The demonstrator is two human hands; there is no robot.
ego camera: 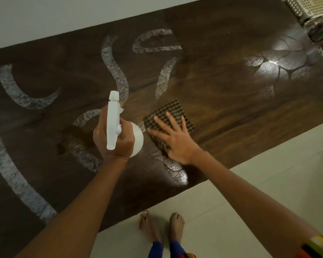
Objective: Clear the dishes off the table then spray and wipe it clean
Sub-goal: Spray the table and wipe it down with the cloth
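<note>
A: Where's the spray bottle [117, 127]?

B: The left hand [113, 140] is wrapped around it, over the middle of the table [222, 75].

A: And the cloth [169, 121]?

B: Flat near the front edge. The right hand [172, 138] presses on it, fingers spread.

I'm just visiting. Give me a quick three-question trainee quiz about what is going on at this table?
1. True or false: the left hand holds the white spray bottle.
2. What lies under the right hand? A) a plate B) the checkered cloth C) a sponge
3. Fill in: the white basket sits at the table's far ____ corner.

Key: 1 true; 2 B; 3 right.
</note>
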